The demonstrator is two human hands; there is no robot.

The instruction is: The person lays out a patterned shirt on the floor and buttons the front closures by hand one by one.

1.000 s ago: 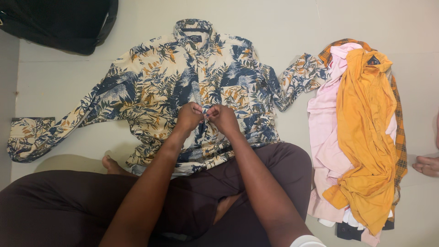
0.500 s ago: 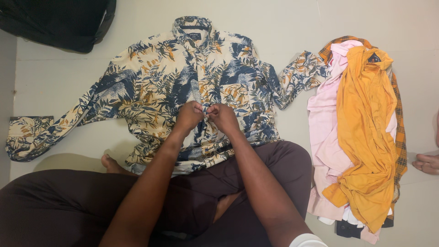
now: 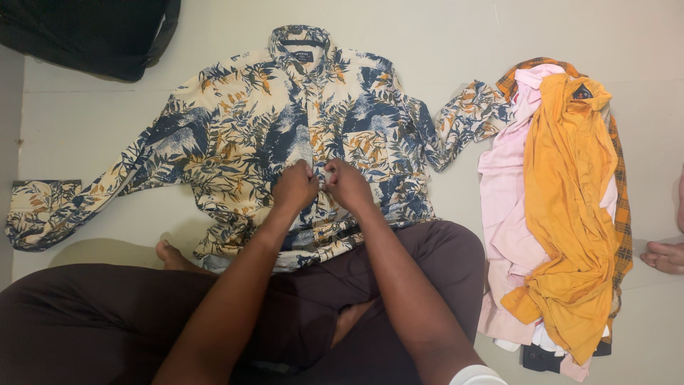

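A long-sleeved shirt (image 3: 235, 121) with a blue, cream and orange leaf print lies flat on the pale floor, collar away from me, sleeves spread to both sides. My left hand (image 3: 294, 187) and my right hand (image 3: 347, 185) meet at the shirt's front placket, a little below its middle. Both pinch the fabric edges there, fingers closed on the cloth. Whatever sits between the fingertips is hidden. My legs in dark brown trousers (image 3: 107, 321) are crossed below the shirt's hem.
A pile of clothes lies to the right: an orange garment (image 3: 570, 199) on top of a pink one (image 3: 502, 214) and a checked one. A dark bag (image 3: 85, 32) sits at the top left. Another person's hand (image 3: 664, 257) rests at the right edge.
My hands stay at the placket with only slight finger movement. The left sleeve's cuff has shifted a little to the left.
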